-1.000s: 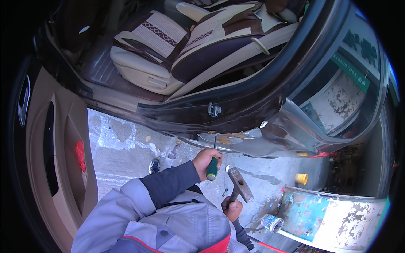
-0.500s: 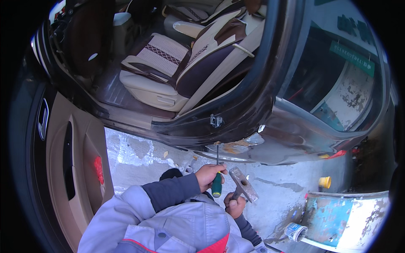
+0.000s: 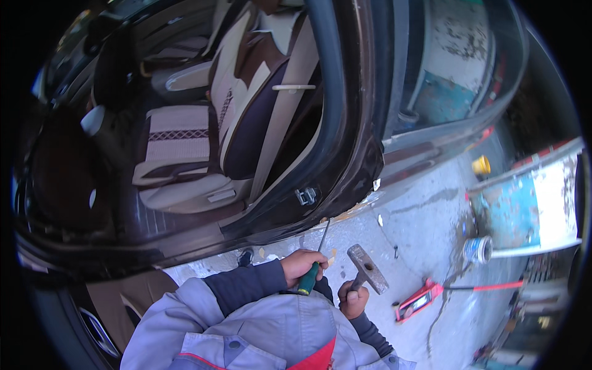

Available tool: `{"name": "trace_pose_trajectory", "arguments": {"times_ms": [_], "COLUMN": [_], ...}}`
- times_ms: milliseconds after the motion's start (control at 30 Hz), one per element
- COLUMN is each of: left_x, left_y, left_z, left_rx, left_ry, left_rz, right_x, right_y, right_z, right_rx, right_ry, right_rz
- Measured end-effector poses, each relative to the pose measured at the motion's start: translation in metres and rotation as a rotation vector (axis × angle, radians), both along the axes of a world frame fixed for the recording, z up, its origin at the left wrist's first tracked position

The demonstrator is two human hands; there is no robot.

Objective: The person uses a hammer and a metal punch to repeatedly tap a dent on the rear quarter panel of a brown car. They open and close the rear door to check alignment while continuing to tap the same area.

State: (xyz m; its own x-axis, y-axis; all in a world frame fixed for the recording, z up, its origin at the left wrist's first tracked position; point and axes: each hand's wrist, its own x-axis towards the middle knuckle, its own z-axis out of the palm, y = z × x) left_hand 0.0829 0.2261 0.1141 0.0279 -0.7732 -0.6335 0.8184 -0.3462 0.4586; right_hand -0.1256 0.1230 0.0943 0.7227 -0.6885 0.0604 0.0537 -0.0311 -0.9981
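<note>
My left hand [image 3: 299,266] is closed on a green-handled screwdriver [image 3: 308,279]; its thin shaft points up to the lower edge of the car body [image 3: 277,228], tip at or very near a rusty, peeling patch [image 3: 348,211]. I cannot tell whether it touches. To the right, my right hand [image 3: 353,301] grips a worn hammer [image 3: 367,268] by its handle, the head raised beside the screwdriver, apart from it. A metal door latch [image 3: 306,195] sits on the dark door frame above.
Beige-and-brown seats [image 3: 176,135] fill the open car; a door panel [image 3: 123,302] is at lower left. Right, on the concrete floor, are a red floor jack [image 3: 419,299], a yellow pot [image 3: 481,165], a paint bucket [image 3: 478,250] and a battered teal-and-white drum [image 3: 512,213].
My view has turned: the car interior has shifted left, the door panel down, and the red jack has come into sight. Both hands keep their tools, slightly lower in the picture.
</note>
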Motion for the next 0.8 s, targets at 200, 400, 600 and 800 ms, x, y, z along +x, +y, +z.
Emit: {"name": "trace_pose_trajectory", "arguments": {"times_ms": [200, 400, 600, 800], "left_x": [0.039, 0.047, 0.054, 0.056], "left_y": [0.016, 0.007, 0.002, -0.010], "left_z": [0.003, 0.006, 0.007, 0.014], "left_rx": [0.018, 0.017, 0.010, -0.066], "left_ry": [0.065, 0.059, 0.180, 0.236], "left_rz": [-0.181, -0.222, -0.237, -0.187], "right_x": [0.009, 0.000, -0.006, -0.003], "right_y": [0.086, 0.118, 0.141, 0.148], "right_z": [0.000, 0.010, 0.016, 0.034], "right_rx": [-0.019, -0.176, -0.189, -0.318], "right_ry": [0.144, 0.221, 0.336, 0.357], "right_rz": [-0.197, -0.285, -0.323, -0.282]}}
